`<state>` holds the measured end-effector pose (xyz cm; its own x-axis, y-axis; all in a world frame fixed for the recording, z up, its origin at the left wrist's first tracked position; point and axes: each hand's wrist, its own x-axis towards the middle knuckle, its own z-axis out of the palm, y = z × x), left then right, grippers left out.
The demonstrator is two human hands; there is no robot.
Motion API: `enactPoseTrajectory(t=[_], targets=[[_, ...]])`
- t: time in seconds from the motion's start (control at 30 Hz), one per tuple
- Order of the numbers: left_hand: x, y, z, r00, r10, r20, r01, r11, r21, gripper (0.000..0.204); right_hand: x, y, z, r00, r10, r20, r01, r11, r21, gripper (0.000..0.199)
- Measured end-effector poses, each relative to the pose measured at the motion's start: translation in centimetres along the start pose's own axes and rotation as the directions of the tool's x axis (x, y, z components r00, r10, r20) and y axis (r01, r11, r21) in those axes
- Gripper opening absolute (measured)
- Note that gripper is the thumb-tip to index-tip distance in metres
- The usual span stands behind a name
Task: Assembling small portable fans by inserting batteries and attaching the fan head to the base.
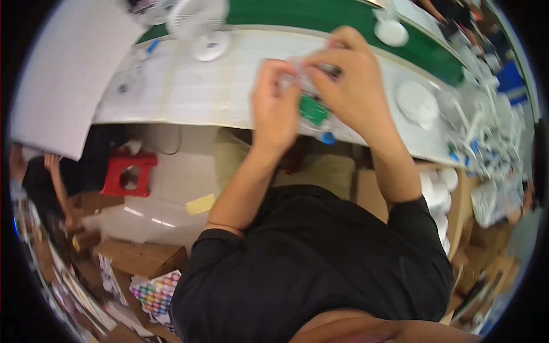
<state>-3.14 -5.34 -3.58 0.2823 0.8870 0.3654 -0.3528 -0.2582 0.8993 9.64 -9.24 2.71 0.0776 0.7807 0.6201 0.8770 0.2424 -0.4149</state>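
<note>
Above the table's near edge, both hands pinch a small clear plastic bag, smeared by motion. My left hand is closed on its left side, thumb and fingers together. On the other side my right hand grips it with thumb and forefinger. A green piece like a circuit board shows just below the fingers; whether it lies inside the bag I cannot tell. Lower still is a small blue piece at the table edge. A small dark thing shows by my right fingers, too blurred to name.
A white table runs before a green belt. White fans stand at the back left; a white round part lies right of my hands. Bagged white parts pile up far right. At left another person holds a large white board near a red stool.
</note>
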Motion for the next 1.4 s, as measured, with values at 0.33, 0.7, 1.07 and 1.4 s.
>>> enactPoseTrajectory(t=[0.33, 0.7, 1.07, 1.4], targets=[[2.2, -1.3, 2.8, 0.966, 0.252, -0.065, -0.237, 0.955, 0.180, 0.014, 3.1, 0.0, -2.2, 0.981, -0.059, 0.183, 0.034, 0.990, 0.137, 0.012], [1.9, -2.1, 4.9, 0.968, 0.231, -0.100, -0.216, 0.966, 0.139, 0.015, 2.2, 2.2, -2.8, 0.974, 0.083, 0.209, -0.120, 0.978, 0.171, 0.011], [0.9, -1.4, 3.9, 0.992, 0.115, 0.042, -0.121, 0.975, 0.187, 0.014, 0.7, 2.6, -3.3, 0.985, 0.035, 0.172, -0.068, 0.979, 0.192, 0.008], [3.0, 1.0, -0.7, 0.944, -0.153, 0.293, 0.089, 0.971, 0.222, 0.014, 3.3, 6.2, -1.7, 0.971, -0.237, -0.045, 0.235, 0.891, 0.389, 0.011]])
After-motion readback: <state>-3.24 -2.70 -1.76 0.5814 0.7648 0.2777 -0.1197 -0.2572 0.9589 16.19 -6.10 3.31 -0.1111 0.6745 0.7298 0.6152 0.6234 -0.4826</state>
